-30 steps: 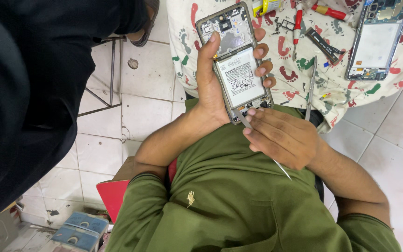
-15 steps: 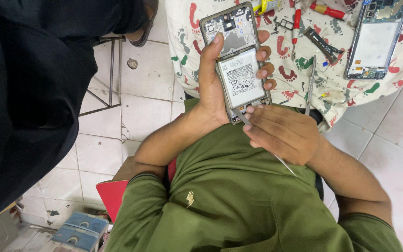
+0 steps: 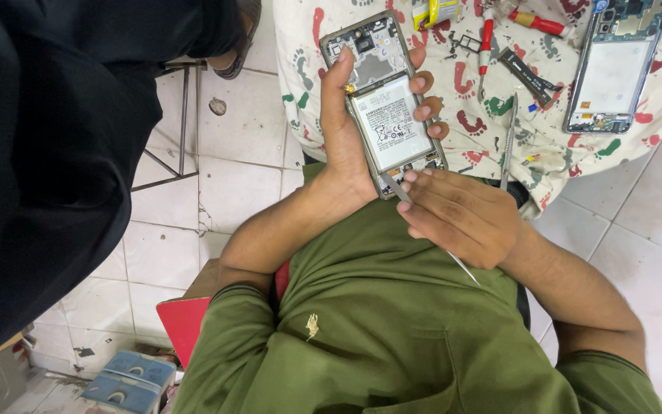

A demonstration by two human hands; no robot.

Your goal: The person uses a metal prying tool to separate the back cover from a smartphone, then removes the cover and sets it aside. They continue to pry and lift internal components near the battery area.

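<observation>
My left hand (image 3: 342,146) grips an opened phone (image 3: 383,96) with its back cover off, showing a white battery (image 3: 391,123) and the circuit board above it. The thumb lies along the phone's left edge and the fingers wrap its right edge. My right hand (image 3: 461,218) pinches a thin metal tool (image 3: 465,272), which I hold like a pen. Its tip touches the phone's lower end, below the battery. Both hands are above my lap and green shirt.
A cloth with a footprint pattern (image 3: 469,115) covers the table ahead. On it lie a second opened phone (image 3: 611,69), a red-handled screwdriver (image 3: 486,34), metal tweezers (image 3: 509,142) and a black strip (image 3: 526,75). A person in black (image 3: 47,153) stands at my left on the tiled floor.
The phone and both hands have barely shifted. The tool tip stays at the phone's lower end.
</observation>
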